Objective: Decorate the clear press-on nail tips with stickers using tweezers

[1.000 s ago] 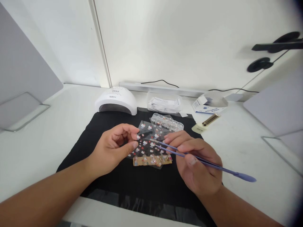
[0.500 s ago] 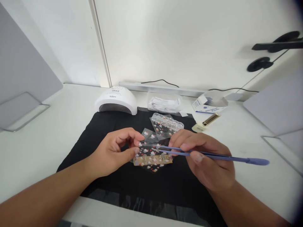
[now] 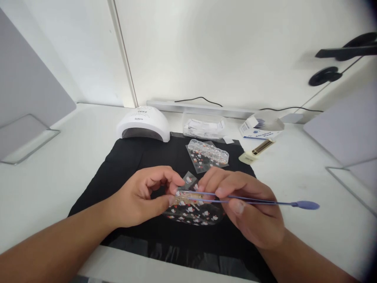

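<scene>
Evidently the left hand (image 3: 144,196) pinched the sticker sheet (image 3: 193,212) just above the black mat (image 3: 132,157) while the right hand (image 3: 250,208) squeezed blue tweezers (image 3: 235,200) whose tips met the sheet by the left fingertips, a sticker-picking step that likely called for a fine, steady lift.

The tweezers (image 3: 253,202) look like matt blue plastic or coated metal. The sticker sheet (image 3: 194,214) is clear glossy film. The mat (image 3: 129,157) is matt black with a faint sheen near its front edge. The lamp (image 3: 143,124) is smooth white plastic, the bead box (image 3: 208,150) clear plastic, the table (image 3: 59,169) smooth white.
</scene>
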Demonstrator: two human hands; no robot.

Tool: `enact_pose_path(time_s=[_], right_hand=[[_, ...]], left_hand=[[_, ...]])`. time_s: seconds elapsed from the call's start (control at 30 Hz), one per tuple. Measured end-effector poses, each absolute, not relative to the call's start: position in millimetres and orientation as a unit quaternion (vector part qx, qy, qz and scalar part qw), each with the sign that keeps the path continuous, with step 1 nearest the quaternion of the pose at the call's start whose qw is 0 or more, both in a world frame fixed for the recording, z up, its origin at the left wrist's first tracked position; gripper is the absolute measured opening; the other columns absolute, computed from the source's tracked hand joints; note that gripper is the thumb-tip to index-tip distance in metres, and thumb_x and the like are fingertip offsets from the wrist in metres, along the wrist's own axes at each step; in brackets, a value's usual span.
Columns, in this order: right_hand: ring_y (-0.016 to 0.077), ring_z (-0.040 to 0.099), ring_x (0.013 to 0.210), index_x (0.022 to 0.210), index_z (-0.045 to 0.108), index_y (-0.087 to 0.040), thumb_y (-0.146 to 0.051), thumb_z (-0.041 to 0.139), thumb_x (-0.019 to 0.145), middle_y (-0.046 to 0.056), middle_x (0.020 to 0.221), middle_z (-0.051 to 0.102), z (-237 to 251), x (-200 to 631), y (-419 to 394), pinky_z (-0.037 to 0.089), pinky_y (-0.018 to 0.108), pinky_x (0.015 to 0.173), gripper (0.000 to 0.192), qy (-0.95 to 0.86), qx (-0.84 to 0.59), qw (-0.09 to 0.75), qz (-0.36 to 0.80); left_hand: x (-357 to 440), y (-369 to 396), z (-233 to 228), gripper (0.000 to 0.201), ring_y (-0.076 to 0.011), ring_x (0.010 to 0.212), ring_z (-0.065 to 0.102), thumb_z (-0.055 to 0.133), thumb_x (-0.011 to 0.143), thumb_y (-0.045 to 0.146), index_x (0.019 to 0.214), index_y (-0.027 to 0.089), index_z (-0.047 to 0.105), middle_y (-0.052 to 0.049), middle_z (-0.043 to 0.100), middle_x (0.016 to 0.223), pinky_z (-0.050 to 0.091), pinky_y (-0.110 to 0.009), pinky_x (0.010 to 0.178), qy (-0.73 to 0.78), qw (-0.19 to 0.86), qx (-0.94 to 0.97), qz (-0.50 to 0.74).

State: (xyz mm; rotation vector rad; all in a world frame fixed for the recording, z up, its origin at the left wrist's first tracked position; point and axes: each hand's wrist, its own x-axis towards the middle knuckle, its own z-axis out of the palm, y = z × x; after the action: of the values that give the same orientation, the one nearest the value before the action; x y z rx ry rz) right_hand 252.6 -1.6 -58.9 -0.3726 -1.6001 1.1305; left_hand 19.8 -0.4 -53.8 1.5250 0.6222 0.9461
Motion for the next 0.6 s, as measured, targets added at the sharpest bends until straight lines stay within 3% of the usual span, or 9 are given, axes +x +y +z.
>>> enact_pose_path(time_s=[0.27,0.6], right_hand=[[0.0231,0.066,0.074,0.103,0.073,-0.021,-0.023,0.059,0.091,0.007,0.078,0.070,-57.6,253.8,-5.1,0.054,0.044,0.067,0.019,-0.674,-0.151,0.567,0.448],[0.0215,0.062,0.072,0.103,0.073,-0.020,-0.021,0.058,0.091,0.008,0.080,0.067,-60.3,252.5,-7.8,0.053,0.042,0.066,0.020,-0.677,-0.150,0.587,0.419]], left_hand=[[25.3,-10.6,-51.0,0.024,-0.0067,0.071,0.055,0.066,0.087,0.007,0.104,0.025,0.067,0.003,0.057,0.082,0.050,-0.012,0.063,0.292,0.572,0.631,0.435],[26.3,-10.1,-50.7,0.020,-0.0075,0.074,0.055,0.064,0.088,0.007,0.101,0.022,0.070,0.002,0.055,0.084,0.048,-0.015,0.064,0.318,0.526,0.656,0.438]])
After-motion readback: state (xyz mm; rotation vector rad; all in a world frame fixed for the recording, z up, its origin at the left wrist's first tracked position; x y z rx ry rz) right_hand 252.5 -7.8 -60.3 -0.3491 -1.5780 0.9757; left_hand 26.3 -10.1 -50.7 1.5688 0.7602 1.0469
